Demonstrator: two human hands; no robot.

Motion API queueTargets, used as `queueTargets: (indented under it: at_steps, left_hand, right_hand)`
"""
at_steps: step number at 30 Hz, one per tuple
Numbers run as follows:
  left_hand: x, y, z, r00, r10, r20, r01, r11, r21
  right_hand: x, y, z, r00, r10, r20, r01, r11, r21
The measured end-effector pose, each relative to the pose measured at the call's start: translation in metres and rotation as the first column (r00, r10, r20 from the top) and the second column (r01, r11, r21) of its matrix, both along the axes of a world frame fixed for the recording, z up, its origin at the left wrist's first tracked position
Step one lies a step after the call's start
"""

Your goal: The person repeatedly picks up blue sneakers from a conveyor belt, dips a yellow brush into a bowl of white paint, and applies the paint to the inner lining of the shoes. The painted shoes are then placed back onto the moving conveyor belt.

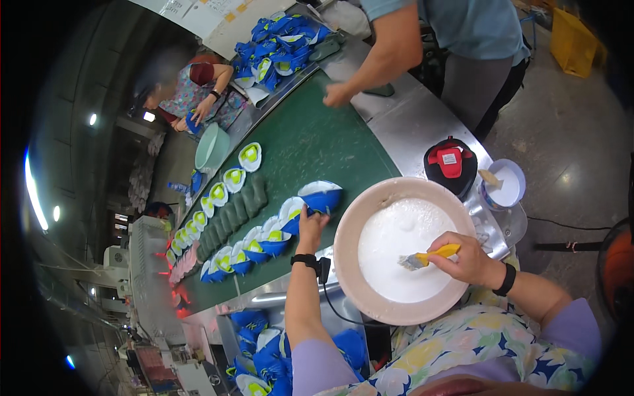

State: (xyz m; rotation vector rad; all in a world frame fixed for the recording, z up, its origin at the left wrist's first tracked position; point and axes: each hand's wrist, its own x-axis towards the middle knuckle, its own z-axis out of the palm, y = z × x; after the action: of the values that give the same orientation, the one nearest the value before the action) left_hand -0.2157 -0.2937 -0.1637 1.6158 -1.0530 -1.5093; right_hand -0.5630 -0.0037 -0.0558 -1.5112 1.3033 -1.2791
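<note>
My left hand [311, 226] reaches onto the green conveyor belt [310, 148] and grips a blue shoe sole [321, 197] with a white top. My right hand [466, 257] holds a yellow-handled brush [429, 255], its bristles over the white glue in a large beige bowl [350, 224]. A row of blue and white soles [261, 243] lies on the belt just left of my left hand.
Another row of soles [224, 185] and dark green soles [234, 214] run along the belt. A person in a blue shirt [462, 26] leans a hand [337, 96] on the belt's far end. A seated person [191, 92] works at the left. A red-topped black container [450, 164] and a small white cup [505, 183] stand by the bowl.
</note>
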Motion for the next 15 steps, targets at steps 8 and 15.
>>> queueTargets:
  at_steps: [8,15]
  left_hand:
    - [0.104,0.078,0.076,0.391,0.257,0.884,0.51,0.739,-0.44]
    - [0.415,0.331,0.071,-0.111,-0.383,0.917,0.063,0.918,0.391]
  right_hand:
    - [-0.006,0.0,-0.003,0.999,-0.041,-0.004,0.041,0.999,-0.004]
    - [-0.01,-0.005,-0.001,0.996,0.033,0.078,-0.031,0.999,-0.021]
